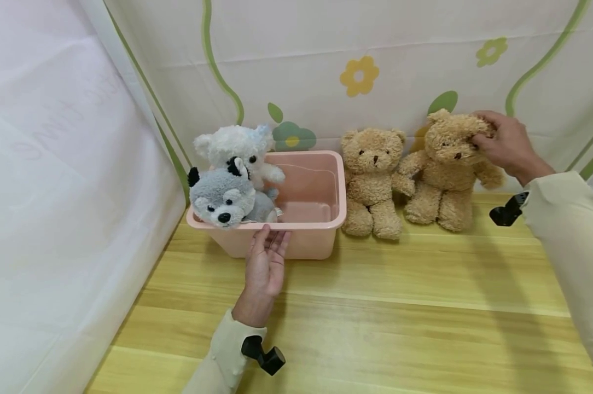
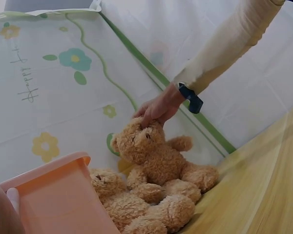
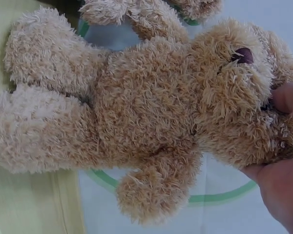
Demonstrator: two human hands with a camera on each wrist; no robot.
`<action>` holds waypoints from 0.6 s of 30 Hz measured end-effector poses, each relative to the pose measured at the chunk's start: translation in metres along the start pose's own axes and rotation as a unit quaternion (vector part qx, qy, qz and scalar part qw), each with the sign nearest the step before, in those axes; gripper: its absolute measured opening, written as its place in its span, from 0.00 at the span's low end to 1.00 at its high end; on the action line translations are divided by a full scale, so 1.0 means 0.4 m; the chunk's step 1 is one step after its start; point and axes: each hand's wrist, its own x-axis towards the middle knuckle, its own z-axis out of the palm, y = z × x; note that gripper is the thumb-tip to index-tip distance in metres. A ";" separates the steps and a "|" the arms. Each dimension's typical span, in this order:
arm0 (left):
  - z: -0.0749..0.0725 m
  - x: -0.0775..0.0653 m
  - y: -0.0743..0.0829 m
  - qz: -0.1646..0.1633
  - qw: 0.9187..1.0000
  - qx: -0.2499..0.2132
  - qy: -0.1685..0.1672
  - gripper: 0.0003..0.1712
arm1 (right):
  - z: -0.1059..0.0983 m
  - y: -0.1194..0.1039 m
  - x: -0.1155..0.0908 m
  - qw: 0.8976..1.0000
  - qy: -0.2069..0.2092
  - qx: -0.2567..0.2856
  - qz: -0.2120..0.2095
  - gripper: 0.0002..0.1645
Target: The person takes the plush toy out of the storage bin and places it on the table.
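Note:
In the head view a pink plastic bin [image 1: 316, 241] stands on the wooden table. My left hand [image 1: 267, 268] holds its front rim, thumb at the edge and fingers beneath. A grey husky plush [image 1: 220, 197] and a white plush bear [image 1: 232, 145] sit in the bin's left side. To the right, my right hand [image 1: 508, 139] grips the head of a curly tan teddy bear [image 1: 449, 169]. That bear is upright, its feet at the table. Another tan teddy bear [image 1: 372, 180] sits between it and the bin. In the right wrist view, my thumb presses near the gripped bear's [image 3: 146, 102] eye.
Behind the toys hangs a white cloth [image 1: 296, 71] with flower prints. A white sheet [image 1: 70, 191] borders the table on the left. The wooden tabletop [image 1: 400, 328] extends in front of the bin and bears.

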 end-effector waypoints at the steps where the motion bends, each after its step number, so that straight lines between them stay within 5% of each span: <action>1: -0.002 0.002 0.002 0.000 1.000 0.000 -0.002 0.04 | 0.006 -0.002 0.002 1.000 0.002 -0.001 -0.003 0.28; 18: -0.009 0.017 -0.002 0.000 1.000 0.001 0.003 0.05 | 0.078 0.026 0.022 0.999 0.017 0.005 -0.045 0.22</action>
